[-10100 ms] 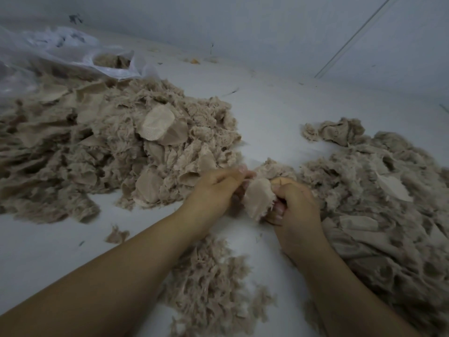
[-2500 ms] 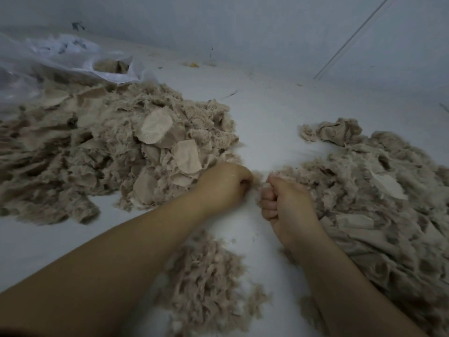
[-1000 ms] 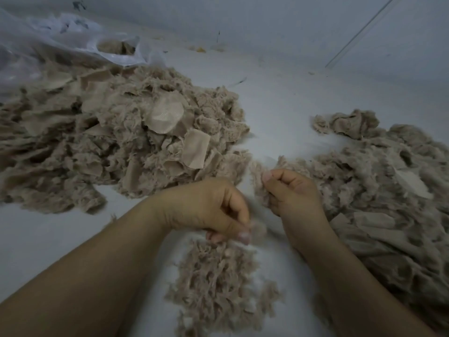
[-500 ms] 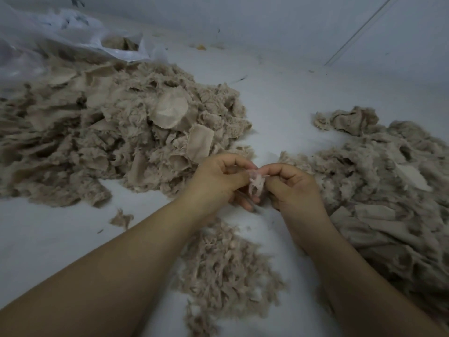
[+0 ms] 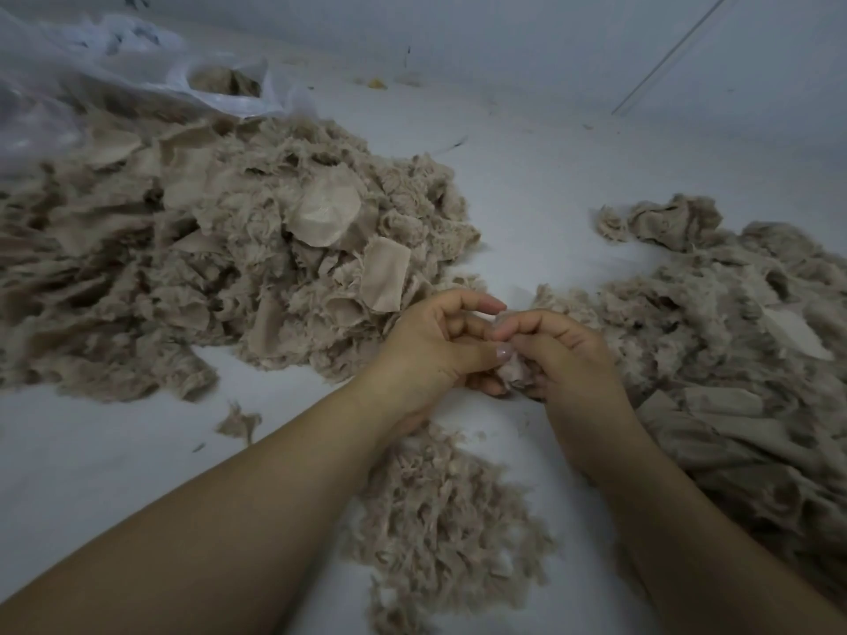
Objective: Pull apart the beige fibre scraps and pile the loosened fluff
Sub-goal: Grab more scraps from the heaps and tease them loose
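Both hands, L (image 5: pixel 426 355) & R (image 5: pixel 566 359), pinch one scrap (image 5: pixel 513 371) over near fluff pile (image 5: pixel 440 511), so it drops there.

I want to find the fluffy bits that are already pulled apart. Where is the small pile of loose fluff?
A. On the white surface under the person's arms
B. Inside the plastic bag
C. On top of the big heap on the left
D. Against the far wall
A: the small fluff pile lies on the white surface below the left hand and right hand, which pinch a small scrap between them.
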